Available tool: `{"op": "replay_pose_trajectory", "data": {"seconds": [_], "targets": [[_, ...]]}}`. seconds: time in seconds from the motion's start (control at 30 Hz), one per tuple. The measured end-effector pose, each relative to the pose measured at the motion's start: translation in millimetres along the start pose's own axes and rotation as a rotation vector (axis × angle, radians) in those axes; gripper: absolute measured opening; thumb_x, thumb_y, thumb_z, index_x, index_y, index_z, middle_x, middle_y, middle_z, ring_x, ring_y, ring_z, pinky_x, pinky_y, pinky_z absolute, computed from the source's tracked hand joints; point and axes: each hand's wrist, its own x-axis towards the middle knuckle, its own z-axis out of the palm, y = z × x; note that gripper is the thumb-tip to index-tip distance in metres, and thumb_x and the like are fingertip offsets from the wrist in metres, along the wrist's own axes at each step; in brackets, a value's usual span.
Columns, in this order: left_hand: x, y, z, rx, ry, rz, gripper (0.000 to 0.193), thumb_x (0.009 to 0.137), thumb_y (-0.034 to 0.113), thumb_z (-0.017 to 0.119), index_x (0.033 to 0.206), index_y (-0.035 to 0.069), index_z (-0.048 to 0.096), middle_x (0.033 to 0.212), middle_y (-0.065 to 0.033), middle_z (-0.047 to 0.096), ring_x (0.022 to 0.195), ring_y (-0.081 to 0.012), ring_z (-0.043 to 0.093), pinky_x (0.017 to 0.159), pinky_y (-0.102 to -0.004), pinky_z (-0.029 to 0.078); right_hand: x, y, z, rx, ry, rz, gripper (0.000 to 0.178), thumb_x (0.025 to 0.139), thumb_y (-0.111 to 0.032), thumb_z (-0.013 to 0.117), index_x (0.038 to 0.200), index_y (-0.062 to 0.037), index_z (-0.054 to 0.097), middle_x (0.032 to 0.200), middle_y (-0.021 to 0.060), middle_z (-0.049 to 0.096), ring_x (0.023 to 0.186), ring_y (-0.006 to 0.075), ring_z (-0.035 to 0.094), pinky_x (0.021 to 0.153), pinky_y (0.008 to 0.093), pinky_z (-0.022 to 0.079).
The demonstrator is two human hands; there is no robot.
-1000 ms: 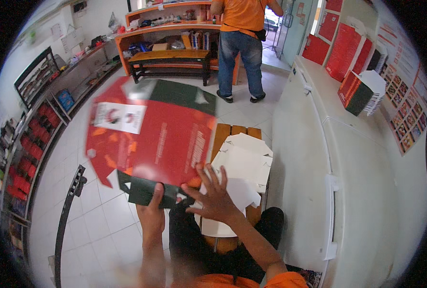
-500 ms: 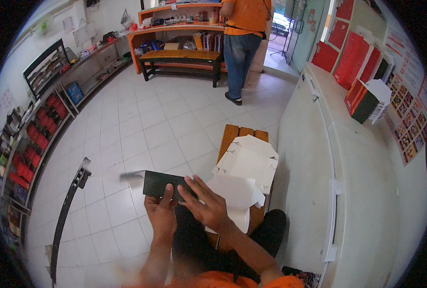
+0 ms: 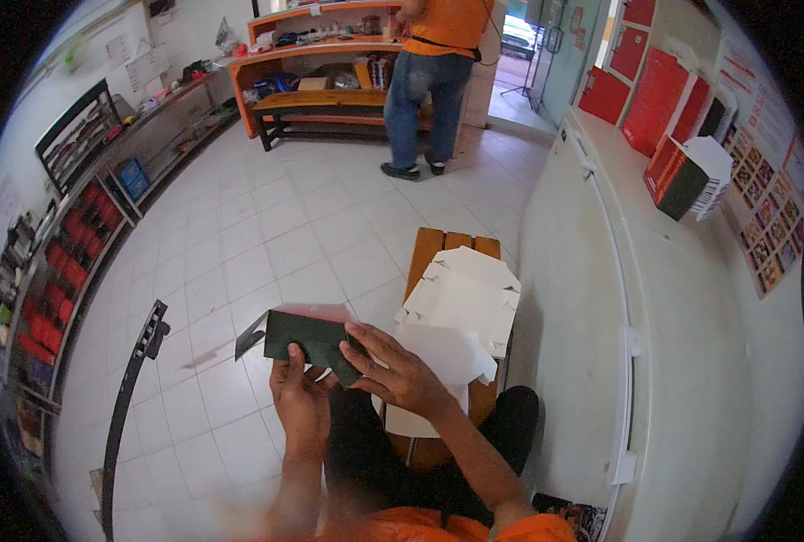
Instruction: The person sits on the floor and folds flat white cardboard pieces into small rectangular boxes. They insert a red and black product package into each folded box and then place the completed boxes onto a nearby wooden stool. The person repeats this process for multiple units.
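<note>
In front of me is a small dark green and red folding carton [image 3: 304, 339], partly opened out, with a loose flap jutting from its left end. My left hand [image 3: 301, 402] grips its lower edge, the thumb lying on the green side. At the carton's right end, my right hand [image 3: 402, 375] presses with its fingers on the panel there. Beyond and to the right of my hands, white unfolded cardboard blanks [image 3: 468, 294] lie on a wooden slatted bench [image 3: 427, 248] between my legs.
A long white chest freezer [image 3: 592, 298] runs along my right, with red cartons [image 3: 659, 101] and a red-green carton [image 3: 677, 181] on top. Shelves with red packets [image 3: 84, 230] line the left wall. A person [image 3: 434, 81] stands by the orange counter [image 3: 316, 45]. A black curved strip [image 3: 126, 425] is at left.
The carton has tilted and opened wider, so a reddish side now shows along its top and its left flap hangs lower. The person at the back has shifted left.
</note>
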Motion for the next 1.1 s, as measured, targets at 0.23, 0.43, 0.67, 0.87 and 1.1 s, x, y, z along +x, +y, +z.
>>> {"op": "replay_pose_trajectory", "data": {"seconds": [0.23,0.43,0.67,0.87,1.1], "targets": [[-7.1,-13.8,0.1,0.193,-0.041,0.091,0.029,0.103,0.029,0.056,0.119,0.005,0.059,0.111,-0.0060,0.065,0.096,-0.0152,0.065,0.079,-0.0308,0.055,1.2,2.0,-17.3,-0.075,-0.009,-0.096,0.058,0.084,-0.017,0.076,0.139,-0.0155,0.057,0.151,0.0135,0.043,0.136,0.0319,0.046,0.109,0.0426,0.045],[-6.7,-29.9,1.1,0.126,-0.166,0.098,0.029,0.105,0.027,0.051,0.117,0.002,0.060,0.108,-0.0049,0.065,0.093,-0.0126,0.061,0.080,-0.0283,0.050,-4.8,-14.2,4.8,0.255,0.231,0.215,0.040,0.084,-0.013,0.077,0.123,-0.0089,0.069,0.146,0.0154,0.050,0.133,0.0318,0.051,0.102,0.0409,0.051],[-12.0,-53.7,-16.3,0.128,-0.230,0.188,0.028,0.106,0.025,0.051,0.107,0.001,0.063,0.100,-0.0050,0.066,0.088,-0.0094,0.058,0.072,-0.0247,0.046,-10.2,-15.8,45.8,0.385,0.408,0.379,0.033,0.088,-0.017,0.071,0.119,-0.0046,0.070,0.141,0.0181,0.053,0.126,0.0308,0.055,0.098,0.0386,0.050],[-8.8,-14.9,-41.8,0.587,-0.150,0.292,0.025,0.105,0.020,0.051,0.107,-0.004,0.060,0.096,-0.0070,0.065,0.081,-0.0110,0.057,0.071,-0.0273,0.049,2.1,-32.9,38.7,0.537,0.256,0.421,0.035,0.105,-0.020,0.043,0.128,-0.0038,0.063,0.110,0.0122,0.063,0.099,0.0231,0.060,0.090,0.0338,0.046],[-68.4,17.2,-112.5,0.941,-0.262,-0.174,0.027,0.101,0.017,0.056,0.119,-0.003,0.057,0.101,-0.0081,0.066,0.087,-0.0140,0.064,0.077,-0.0284,0.052,-30.6,-20.1,73.8,0.542,-0.049,0.731,0.036,0.091,-0.035,0.071,0.115,-0.0087,0.071,0.090,0.0042,0.060,0.078,0.0112,0.051,0.070,0.0295,0.044]]}}
